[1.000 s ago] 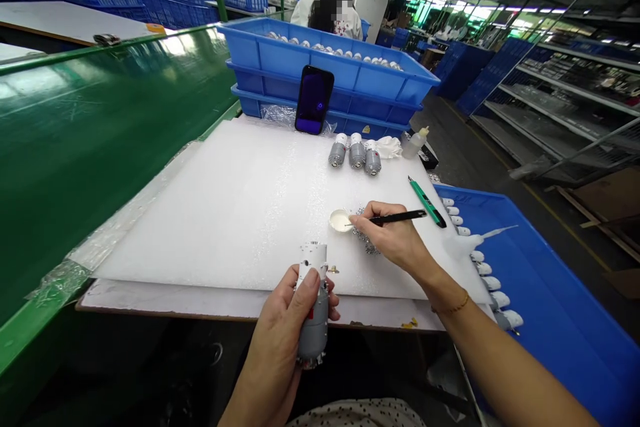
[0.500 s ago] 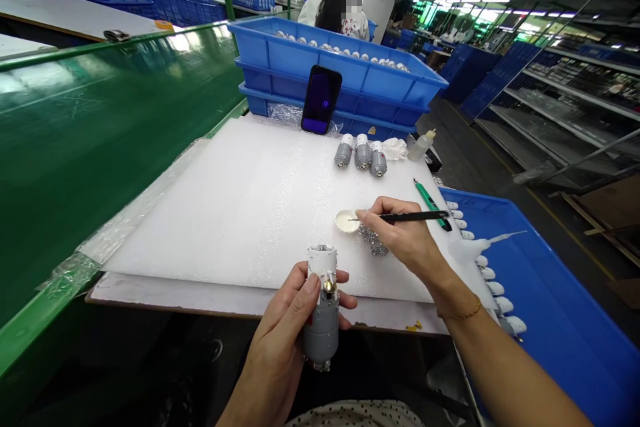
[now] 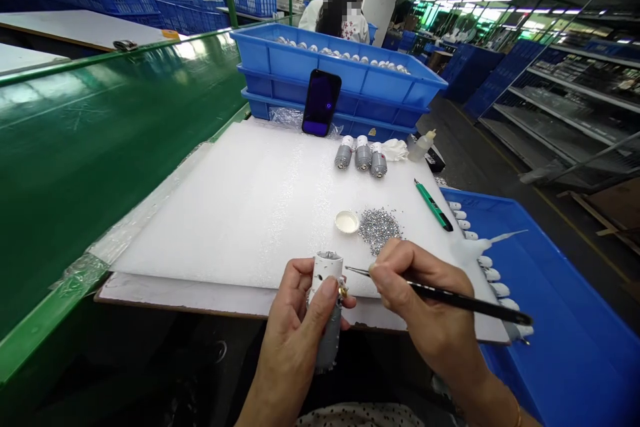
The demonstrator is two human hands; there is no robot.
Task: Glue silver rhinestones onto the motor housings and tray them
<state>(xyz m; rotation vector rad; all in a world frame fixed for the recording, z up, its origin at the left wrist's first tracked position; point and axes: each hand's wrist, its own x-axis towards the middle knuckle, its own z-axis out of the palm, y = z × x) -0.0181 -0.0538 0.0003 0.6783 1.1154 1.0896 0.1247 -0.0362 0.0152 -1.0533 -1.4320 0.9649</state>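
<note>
My left hand (image 3: pixel 295 327) is wrapped round a white and grey cylinder (image 3: pixel 329 340), held upright at the front edge of the table. A small brass-coloured part sticks out of its side, and tiny studs dot its surface. Between the fingers of my right hand (image 3: pixel 430 300) is a thin black brush (image 3: pixel 470 300), its fine tip close to the cylinder's right side; whether they touch I cannot tell. Beyond lie a small round dish (image 3: pixel 347 222) of cream-coloured stuff and a heap of tiny silvery beads (image 3: pixel 379 227).
White foam sheet (image 3: pixel 225 214) covers the table. Three similar cylinders (image 3: pixel 363 155), a dropper bottle (image 3: pixel 423 146) and a green cutter (image 3: pixel 433 206) lie on it. A phone (image 3: pixel 321 102) leans on stacked blue crates (image 3: pixel 280 67). A blue bin (image 3: pixel 565 320) stands right; a person (image 3: pixel 310 17) sits behind.
My right hand has drawn the brush back from the dish toward the cylinder, uncovering the bead heap. My left hand has turned the cylinder, so its brass part now faces right.
</note>
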